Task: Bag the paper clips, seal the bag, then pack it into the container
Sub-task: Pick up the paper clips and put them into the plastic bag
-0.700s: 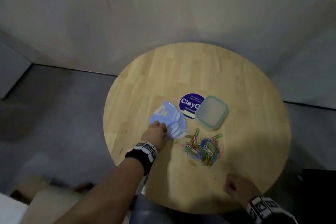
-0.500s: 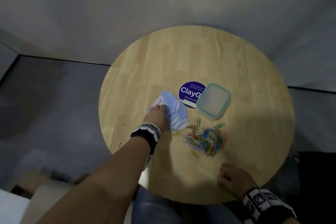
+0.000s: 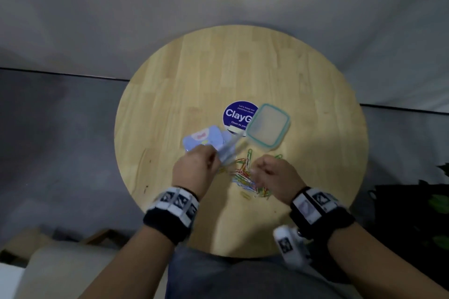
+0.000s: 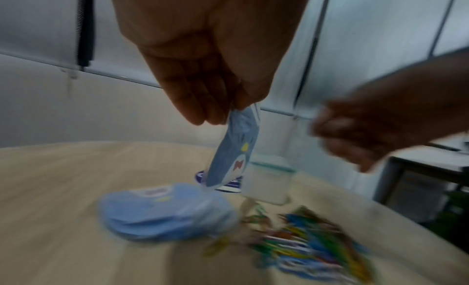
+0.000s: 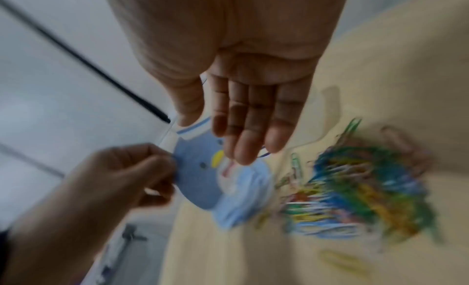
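Note:
My left hand pinches one blue penguin-print bag by its top edge and holds it above the table. The bag hangs from my left hand's thumb and fingers. My right hand is beside the bag, fingers straight, thumb near its striped top edge, holding nothing. The coloured paper clips lie in a pile under both hands. The clear container with a teal rim stands just beyond them. Both wrist views are blurred.
A stack of more blue bags lies left of the clips. A round purple sticker is on the round wooden table, partly under the container. Grey floor surrounds the table.
My left hand has lifted one bag off the stack. My right hand has moved from the table's near edge up over the clips to the bag.

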Available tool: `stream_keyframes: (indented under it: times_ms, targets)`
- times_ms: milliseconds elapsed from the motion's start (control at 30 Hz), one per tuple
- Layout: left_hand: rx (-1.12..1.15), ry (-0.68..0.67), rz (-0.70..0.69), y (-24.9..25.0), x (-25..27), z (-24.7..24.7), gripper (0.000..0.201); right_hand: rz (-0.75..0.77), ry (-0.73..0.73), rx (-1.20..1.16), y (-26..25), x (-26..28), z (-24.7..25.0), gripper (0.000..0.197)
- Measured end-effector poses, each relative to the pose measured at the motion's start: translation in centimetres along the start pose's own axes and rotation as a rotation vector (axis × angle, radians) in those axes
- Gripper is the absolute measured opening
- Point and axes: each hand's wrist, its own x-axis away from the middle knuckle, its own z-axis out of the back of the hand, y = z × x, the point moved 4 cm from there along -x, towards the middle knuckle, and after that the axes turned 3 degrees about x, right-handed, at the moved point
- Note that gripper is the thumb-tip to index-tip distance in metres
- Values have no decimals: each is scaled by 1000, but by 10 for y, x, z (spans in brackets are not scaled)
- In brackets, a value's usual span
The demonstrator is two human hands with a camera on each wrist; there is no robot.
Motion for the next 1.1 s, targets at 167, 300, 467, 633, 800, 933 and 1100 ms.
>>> stream_keyframes:
  times_ms: [167,300,467,633,800,933,1100]
  targets:
    - [12,-62,-188,45,35,-23,29,-190,-31,-207,-25,-14,-10,22]
    - [1,-55,-176,48,36,-25,25,-214,-81,-209,-28,-15,-8,6]
    - [-12,-49,-175,52,31,-23,22,-222,-108,-300,-30,-11,2,26]
    - [-32,-31,-134,62,23,-21,19,-228,-59,-355,-34,-7,13,21]
    - [-26,-49,-65,68,23,-23,19,-219,0,-326,-38,0,17,14]
    - [32,-63,-52,72,25,-19,17,-223,83,-379,-33,1,24,22]
    - [209,-76,-140,67,22,-5,71,-146,47,-210,-28,-2,36,22]
